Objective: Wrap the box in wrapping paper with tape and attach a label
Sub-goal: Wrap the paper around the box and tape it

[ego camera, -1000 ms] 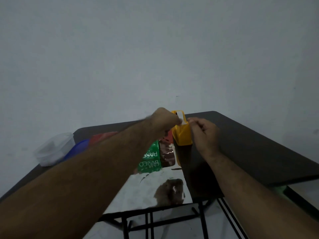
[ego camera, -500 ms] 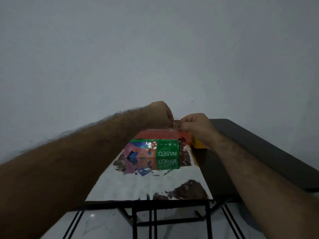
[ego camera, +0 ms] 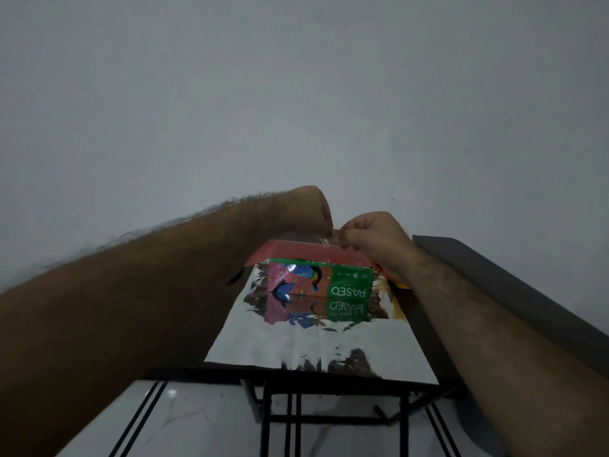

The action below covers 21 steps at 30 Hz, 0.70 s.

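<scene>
clear tape (ego camera: 333,240) pinched between both hands' fingers (ego camera: 346,237)

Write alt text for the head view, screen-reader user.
Both hands, left hand and right hand, pinch a small clear strip of tape between them above a PASEO box. The box sits on shiny silver wrapping paper spread on a dark table.

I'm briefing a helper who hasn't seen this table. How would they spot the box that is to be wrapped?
Start at the dark table, then find the shiny silver wrapping paper spread on it. The box lies on the paper's far part, just below both hands. Nothing else has its green panel reading PASEO upside down beside a pink-and-blue picture, mirrored in the foil.
</scene>
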{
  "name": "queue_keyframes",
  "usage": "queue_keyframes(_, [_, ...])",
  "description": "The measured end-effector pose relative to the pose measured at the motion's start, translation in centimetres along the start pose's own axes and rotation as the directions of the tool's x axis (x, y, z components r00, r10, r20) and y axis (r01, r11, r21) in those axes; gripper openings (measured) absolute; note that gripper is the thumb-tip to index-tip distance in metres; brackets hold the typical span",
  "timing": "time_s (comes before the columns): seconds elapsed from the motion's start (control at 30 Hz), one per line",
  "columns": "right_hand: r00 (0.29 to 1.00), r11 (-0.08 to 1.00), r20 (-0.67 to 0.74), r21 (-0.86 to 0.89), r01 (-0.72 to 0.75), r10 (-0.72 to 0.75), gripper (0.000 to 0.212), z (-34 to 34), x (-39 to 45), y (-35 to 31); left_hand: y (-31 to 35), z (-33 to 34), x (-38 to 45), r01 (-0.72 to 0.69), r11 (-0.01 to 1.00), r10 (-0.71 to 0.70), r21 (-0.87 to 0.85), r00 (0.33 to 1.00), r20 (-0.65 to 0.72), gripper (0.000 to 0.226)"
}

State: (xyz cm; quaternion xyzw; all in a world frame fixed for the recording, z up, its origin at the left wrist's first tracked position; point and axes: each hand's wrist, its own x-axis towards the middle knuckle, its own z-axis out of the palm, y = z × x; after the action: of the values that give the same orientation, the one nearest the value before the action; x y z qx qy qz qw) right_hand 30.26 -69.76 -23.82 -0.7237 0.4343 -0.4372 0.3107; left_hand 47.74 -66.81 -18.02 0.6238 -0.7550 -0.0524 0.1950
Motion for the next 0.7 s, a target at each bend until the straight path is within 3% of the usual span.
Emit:
queue_keyframes(0.17, [0.996,0.995,-0.06,0.076,-0.06,0.064,0.015,2.0,0.1,-0.8,-2.0,-0.9,-0.2,0.155,0.973,-0.154,-0.173,0.988,0.019,0.031])
queue_keyframes(0.33, [0.961,0.949,-0.179,0.275,-0.156,0.209,0.016,4.0,0.3,-1.4,-4.5,-1.5,-0.5,0.335,0.805,-0.375,-0.489,0.927,0.016,0.029])
queue_keyframes(0.47, [0.939,0.857,-0.092,0.444,-0.26,0.332,0.013,4.5,0.3,-1.1,-6.7,-1.1,-1.6,0.265,0.678,-0.325,-0.685,0.945,0.043,0.033])
queue_keyframes(0.6, [0.936,0.836,-0.052,0.469,-0.284,0.347,0.014,5.1,0.2,-1.0,-7.5,0.0,-2.6,0.198,0.63,-0.244,-0.751,0.969,0.051,0.043])
queue_keyframes(0.7, [0.937,0.832,-0.036,0.473,-0.29,0.348,0.012,5.9,0.4,-1.0,-7.9,0.6,-2.5,0.136,0.626,-0.233,-0.768,0.972,-0.018,0.024])
